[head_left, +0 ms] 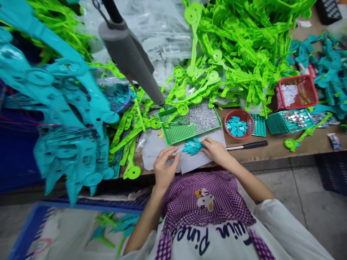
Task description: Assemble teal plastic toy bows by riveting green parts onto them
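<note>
A small heap of teal plastic pieces (193, 146) lies on a pale cloth (151, 155) at the table's front edge. To the left of the heap is my left hand (166, 168), its thumb and curved fingers apart with nothing between them. My right hand (217, 151) reaches in from the other side, its bent fingers closed on teal pieces at the heap's right end. Just behind the heap sits a green perforated tray (176, 135) partly filled with small silvery screws (204, 117). A thin metal rod (176, 123) lies across that tray.
A grey hanging electric screwdriver (130, 57) points down over the tray. Lime-green plastic parts (238, 54) pile up behind, turquoise ones (73, 97) at left. On the right are a red round basket (239, 124), a black-handled screwdriver (249, 145) and a red rectangular basket (298, 92).
</note>
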Demonstrator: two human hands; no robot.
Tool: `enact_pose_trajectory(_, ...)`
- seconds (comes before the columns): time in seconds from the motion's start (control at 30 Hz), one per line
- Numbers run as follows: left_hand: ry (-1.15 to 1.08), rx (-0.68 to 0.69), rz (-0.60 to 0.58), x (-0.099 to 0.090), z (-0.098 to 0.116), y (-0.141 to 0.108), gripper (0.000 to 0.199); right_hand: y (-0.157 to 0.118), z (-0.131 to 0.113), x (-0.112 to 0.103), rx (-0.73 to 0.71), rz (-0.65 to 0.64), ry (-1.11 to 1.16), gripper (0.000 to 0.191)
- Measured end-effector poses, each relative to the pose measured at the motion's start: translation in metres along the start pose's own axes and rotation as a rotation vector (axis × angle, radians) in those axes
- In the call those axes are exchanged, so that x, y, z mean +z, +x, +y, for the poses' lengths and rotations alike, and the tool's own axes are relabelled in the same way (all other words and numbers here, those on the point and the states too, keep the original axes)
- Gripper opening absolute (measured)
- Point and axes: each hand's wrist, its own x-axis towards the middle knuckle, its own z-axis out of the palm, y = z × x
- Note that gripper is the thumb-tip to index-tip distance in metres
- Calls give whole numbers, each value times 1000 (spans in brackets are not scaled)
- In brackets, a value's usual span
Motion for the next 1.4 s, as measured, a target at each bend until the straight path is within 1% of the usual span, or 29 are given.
enact_pose_trajectory(0.07, -46, 14, 11, 11, 4, 3, 16, 4, -3, -5, 16, -28, -14, 24)
enact_pose_trajectory(0.17, -53, 83, -58, 25, 8, 7, 14, 9, -8, -7, 24, -32, -31, 25)
enact_pose_trajectory(0.23, -32, 111, -104, 28, 8, 6, 14, 11, -8, -4, 23, -23, -27, 23)
enact_pose_trajectory(0.3, -16, 115, -125, 25, 6, 1, 14, 11, -6, 1, 22, -11, 2, 20)
enact_pose_trajectory(0.4, -10, 109, -145, 13, 5, -9, 14, 11, 0, 8, 18, 27, 77, 14)
enact_pose_trajectory(0.5, -12, 88, -145, 0, 8, -7, 13, 10, 3, 12, 8, 69, 155, 16)
enact_pose_trajectory(0.6, -31, 45, -106, -4, 21, 13, 12, 10, 3, 12, 17, 68, 185, 21)
enact_pose_trajectory(0.67, -52, 54, -146, -2, 38, 36, 12, 10, 2, 11, 24, 55, 167, 20)
enact_pose_trajectory(0.73, -69, 107, -215, 3, 61, 62, 12, 10, 3, 10, 19, 53, 145, 19)
enact_pose_trajectory(0.77, -79, 131, -229, 6, 74, 74, 12, 10, 4, 10, 16, 57, 137, 19)
enact_pose_trajectory(0.8, -101, 151, -221, 9, 87, 86, 13, 9, 5, 11, 13, 61, 130, 20)
enact_pose_trajectory(0.87, -161, 164, -146, 13, 107, 103, 17, 9, 6, 10, 10, 63, 119, 20)
enact_pose_trajectory(0.93, -205, 154, -60, 16, 114, 111, 20, 8, 5, 9, 15, 56, 111, 21)
enact_pose_trajectory(0.97, -213, 147, -43, 16, 111, 111, 20, 8, 4, 8, 15, 53, 109, 21)
enact_pose_trajectory(1.03, -191, 145, -81, 17, 95, 104, 18, 7, 0, 5, 13, 50, 105, 22)
enact_pose_trajectory(1.1, -117, 167, -171, 18, 70, 90, 14, 6, -3, 4, 20, 40, 87, 24)
enact_pose_trajectory(1.17, -10, 218, -265, 21, 45, 72, 12, 5, -5, 5, 46, 13, 54, 25)
enact_pose_trajectory(1.27, 144, 302, -369, 29, 20, 48, 15, 6, -1, 10, 69, 11, 51, 26)
enact_pose_trajectory(1.33, 230, 335, -404, 37, 12, 38, 20, 7, 6, 12, 47, 86, 147, 25)
enact_pose_trajectory(1.4, 313, 355, -443, 45, 10, 34, 28, 9, 17, 13, 14, 216, 316, 22)
